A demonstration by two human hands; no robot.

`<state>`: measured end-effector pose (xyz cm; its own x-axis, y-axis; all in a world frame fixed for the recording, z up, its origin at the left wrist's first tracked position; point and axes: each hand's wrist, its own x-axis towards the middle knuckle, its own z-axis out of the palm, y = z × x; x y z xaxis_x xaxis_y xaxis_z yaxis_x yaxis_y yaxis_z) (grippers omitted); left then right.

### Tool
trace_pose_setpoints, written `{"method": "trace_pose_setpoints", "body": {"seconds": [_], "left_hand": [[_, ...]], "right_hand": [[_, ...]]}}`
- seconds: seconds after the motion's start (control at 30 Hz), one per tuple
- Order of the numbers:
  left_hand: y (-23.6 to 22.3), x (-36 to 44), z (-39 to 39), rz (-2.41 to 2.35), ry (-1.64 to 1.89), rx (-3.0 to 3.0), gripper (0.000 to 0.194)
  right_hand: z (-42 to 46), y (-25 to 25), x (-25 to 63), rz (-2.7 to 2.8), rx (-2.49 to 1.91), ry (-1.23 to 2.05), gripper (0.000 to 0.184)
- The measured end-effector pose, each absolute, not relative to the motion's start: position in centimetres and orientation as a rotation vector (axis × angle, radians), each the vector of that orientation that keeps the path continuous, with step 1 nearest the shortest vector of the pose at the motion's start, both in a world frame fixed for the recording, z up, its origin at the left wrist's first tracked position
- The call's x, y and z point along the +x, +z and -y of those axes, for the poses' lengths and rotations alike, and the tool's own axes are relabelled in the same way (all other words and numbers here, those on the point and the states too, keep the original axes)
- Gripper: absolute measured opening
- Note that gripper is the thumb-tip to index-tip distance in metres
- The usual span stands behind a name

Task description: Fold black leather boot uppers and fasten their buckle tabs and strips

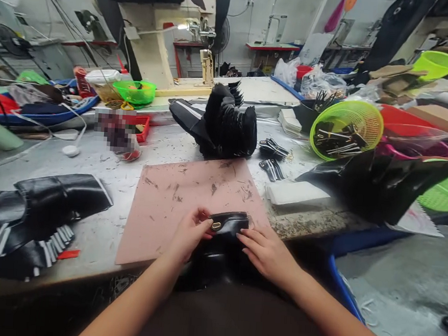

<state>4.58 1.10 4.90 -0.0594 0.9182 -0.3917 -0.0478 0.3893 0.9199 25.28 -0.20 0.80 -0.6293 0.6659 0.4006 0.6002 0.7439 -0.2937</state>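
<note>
Hands (267,250) on glossy blk pc (235,224) w/ oval gold-col. fitting (216,226).

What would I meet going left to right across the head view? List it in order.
Glossy black pieces with white strips, bare left hand, small gold-coloured oval fitting, bare right hand, round lime-green plastic mesh basket.

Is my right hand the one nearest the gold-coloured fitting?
No, the left hand is close beside the gold-coloured fitting, while the right hand is farther off.
</note>
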Motion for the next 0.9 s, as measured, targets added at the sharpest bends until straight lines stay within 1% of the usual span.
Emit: {"method": "trace_pose_setpoints", "body": {"seconds": [0.07, 0.17, 0.33, 0.47, 0.9], "left_hand": [[4.4, 5.2, -1.4, -1.373, 0.923, 0.91, 0.027], [3.3, 5.6, -1.6, -1.414, 0.844, 0.965, 0.024], [2.0, 5.3, -1.2, -1.48, 0.904, 0.991, 0.025], [1.6, 5.1, -0.9, -1.534, 0.935, 1.03, 0.025], [1.3, 5.4, -0.9, -1.661, 0.818, 1.121, 0.023]], "right_hand": [[0.1, 0.4, 25.0, 2.465, -0.975, 0.124, 0.028], [-0.1, 0.2, 25.5, 2.443, -0.98, 0.115, 0.026], [0.0, 0.3, 26.0, 2.415, -1.006, 0.097, 0.027], [-0.2, 0.3, 25.9, 2.393, -1.009, 0.121, 0.027], [-0.6, 0.3, 26.1, 2.376, -0.993, 0.213, 0.028]]}}
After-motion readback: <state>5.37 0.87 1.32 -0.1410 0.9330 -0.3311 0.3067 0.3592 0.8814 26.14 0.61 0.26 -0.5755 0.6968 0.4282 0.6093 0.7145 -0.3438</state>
